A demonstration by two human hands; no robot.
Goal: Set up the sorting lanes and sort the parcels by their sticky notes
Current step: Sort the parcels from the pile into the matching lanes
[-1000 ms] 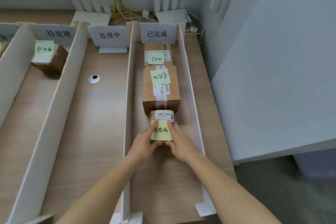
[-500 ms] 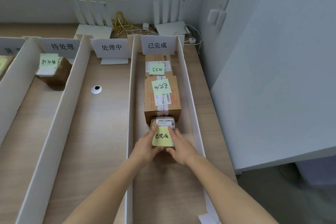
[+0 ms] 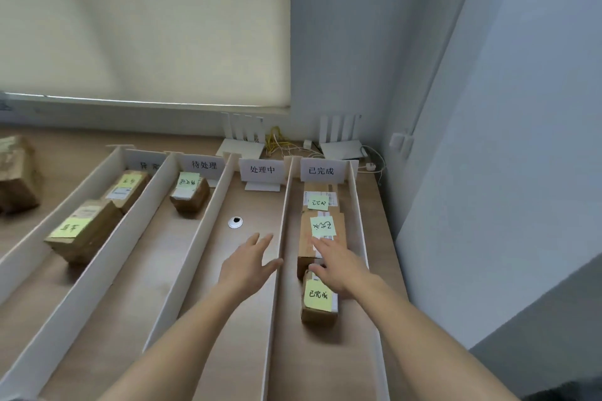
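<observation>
**Both hands off the small parcel in the finished lane**

Nearest in the rightmost lane, the small parcel [image 3: 319, 303] lies flat on the wood-grain bench [image 3: 384, 205]: a squat brown cardboard box, its top covered by a square yellow sticky note [image 3: 318, 296] with black handwriting. The right hand [image 3: 338, 265] hovers over its far end with fingers straight and spread, its grip released; whether the palm brushes the box cannot be told. The left hand [image 3: 249, 262] is open too, fingers fanned, holding nothing, over the neighbouring lane just left of the thin white foam-board divider [image 3: 277, 270]. A second ago both hands cupped this parcel from either side; they have let go and lifted, and the view has tilted up to take in more lanes.

Touching the small parcel's far end is a larger taped carton [image 3: 321, 238] with a pale green note, and beyond it a third parcel [image 3: 321, 200] bearing a printed label and another note. A white sign card [image 3: 321, 170] with printed characters closes the lane's far end.

The lane under the left hand holds a round white cable grommet [image 3: 235, 222]. Further left, one noted box [image 3: 189, 194] sits in the next lane and two boxes [image 3: 84, 229] in the lane beyond. White routers [image 3: 242, 140] and yellow cables stand against the far wall.
</observation>
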